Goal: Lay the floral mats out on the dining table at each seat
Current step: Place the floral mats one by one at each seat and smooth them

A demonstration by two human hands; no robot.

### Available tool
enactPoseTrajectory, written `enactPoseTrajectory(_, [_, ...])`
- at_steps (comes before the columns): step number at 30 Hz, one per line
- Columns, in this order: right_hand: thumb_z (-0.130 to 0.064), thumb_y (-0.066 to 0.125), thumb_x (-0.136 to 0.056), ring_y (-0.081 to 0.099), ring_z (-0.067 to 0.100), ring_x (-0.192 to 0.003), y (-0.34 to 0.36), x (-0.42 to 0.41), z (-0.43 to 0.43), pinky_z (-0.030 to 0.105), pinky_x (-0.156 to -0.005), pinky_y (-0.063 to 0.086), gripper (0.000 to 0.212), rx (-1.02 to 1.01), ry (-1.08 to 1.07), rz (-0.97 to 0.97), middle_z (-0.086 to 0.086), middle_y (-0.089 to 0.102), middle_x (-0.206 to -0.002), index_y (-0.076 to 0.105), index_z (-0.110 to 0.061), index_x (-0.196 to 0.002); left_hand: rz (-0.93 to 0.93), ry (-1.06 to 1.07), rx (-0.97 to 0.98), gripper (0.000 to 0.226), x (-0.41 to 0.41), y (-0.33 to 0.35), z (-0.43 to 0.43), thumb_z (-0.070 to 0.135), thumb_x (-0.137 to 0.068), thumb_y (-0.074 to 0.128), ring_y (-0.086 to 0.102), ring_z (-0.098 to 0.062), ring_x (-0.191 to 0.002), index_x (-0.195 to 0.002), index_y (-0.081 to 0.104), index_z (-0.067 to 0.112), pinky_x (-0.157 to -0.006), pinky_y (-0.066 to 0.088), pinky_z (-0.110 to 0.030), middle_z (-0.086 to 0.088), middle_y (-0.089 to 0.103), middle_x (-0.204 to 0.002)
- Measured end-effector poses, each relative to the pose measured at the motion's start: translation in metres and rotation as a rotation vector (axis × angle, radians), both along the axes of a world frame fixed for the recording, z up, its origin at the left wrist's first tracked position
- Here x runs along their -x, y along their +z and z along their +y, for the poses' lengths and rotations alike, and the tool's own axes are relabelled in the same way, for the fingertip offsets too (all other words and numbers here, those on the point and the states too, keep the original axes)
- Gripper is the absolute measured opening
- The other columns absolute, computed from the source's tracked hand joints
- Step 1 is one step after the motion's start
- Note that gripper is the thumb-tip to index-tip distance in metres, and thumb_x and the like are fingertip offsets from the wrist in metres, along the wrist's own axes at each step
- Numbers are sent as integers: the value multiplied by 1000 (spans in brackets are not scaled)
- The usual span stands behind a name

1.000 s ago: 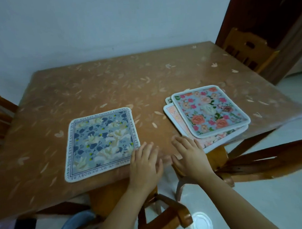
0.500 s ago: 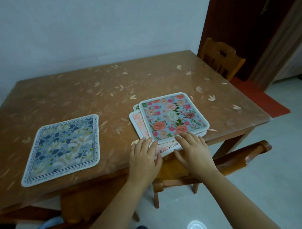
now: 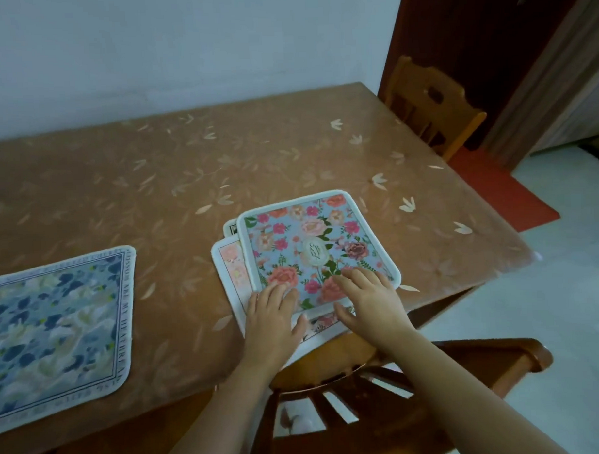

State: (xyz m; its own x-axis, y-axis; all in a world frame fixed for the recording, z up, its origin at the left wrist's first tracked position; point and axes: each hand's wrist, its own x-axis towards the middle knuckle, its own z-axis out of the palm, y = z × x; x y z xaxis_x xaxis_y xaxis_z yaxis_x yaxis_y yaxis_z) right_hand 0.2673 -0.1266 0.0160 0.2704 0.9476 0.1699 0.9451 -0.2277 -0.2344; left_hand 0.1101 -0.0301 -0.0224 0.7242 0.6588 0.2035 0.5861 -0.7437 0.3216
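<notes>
Head view, left hand [image 3: 272, 321] and right hand [image 3: 372, 300] flat, fingers spread, holding nothing, on pink rose square mat [image 3: 317, 246] topping stack, blue flower mat [image 3: 57, 323] apart, brown table [image 3: 221, 161]

the blue floral mat [image 3: 54, 330] has border lettering, partly readable along its right edge: "are my heart".

A lone mat [image 3: 54, 332] lies left of the stacked mats [image 3: 312, 246] on the table [image 3: 221, 161].

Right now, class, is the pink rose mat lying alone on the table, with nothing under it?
No, the pink rose mat tops a stack; other mats' edges show beneath.
</notes>
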Motion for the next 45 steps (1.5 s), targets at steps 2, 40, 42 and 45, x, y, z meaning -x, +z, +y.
enactPoseTrajectory(2, [-29,64,-80,49,28,-116,-13,-10,13,48,-99,37,42,55,27,26,8,60,-118,55,-12,-118,0,0,13,41,-6,-11,9,21,-69,76,55,-34,-109,-104,64,4,-92,41,-57,-16,64,-110])
enactPoseTrajectory(40, [-17,80,-68,64,22,-89,-55,-44,27,35,-75,56,26,-33,213,346,8,70,-94,70,-5,-88,-240,-57,244,18,-39,-30,6,1,-69,74,61,-20,-78,-86,71,9,-68,51,-31,-3,65,-81])
enactPoseTrajectory(42, [-9,78,-69,65,24,-87,-48,-49,26,37,-73,56,22,-39,194,357,9,69,-92,70,-5,-89,-256,-40,265,19,-42,-22,10,1,-70,73,60,-20,-74,-87,71,9,-63,50,-30,-4,65,-79])
enactPoseTrajectory(45, [2,75,-67,63,27,-77,-35,-60,26,38,-65,55,20,-79,141,365,10,67,-84,68,-4,-85,-290,-8,293,19,-45,-6,15,-1,-71,72,59,-20,-71,-88,71,9,-58,46,-28,-4,64,-77])
